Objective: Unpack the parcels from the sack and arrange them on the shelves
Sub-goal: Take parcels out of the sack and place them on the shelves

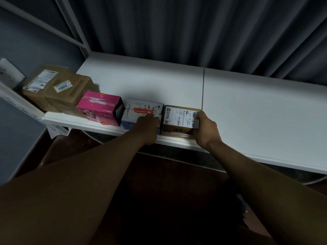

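A row of parcels stands along the front of the white shelf [247, 106]. At the right end is a small brown cardboard box with a white label [178, 119]; my right hand [205, 129] grips its right side, thumb on the top edge. To its left is a white box with a red stripe [141, 108]; my left hand [147, 128] rests on its front with fingers lying over the top. Further left come a pink box [100, 107] and two brown cartons [58, 91], one marked 2001. The sack is out of view.
The shelf runs on to the right of the brown box as bare white board, with a seam [203, 87] in the middle. A dark ribbed wall stands behind. White frame struts [74, 30] rise at the left. Dark floor lies below the shelf edge.
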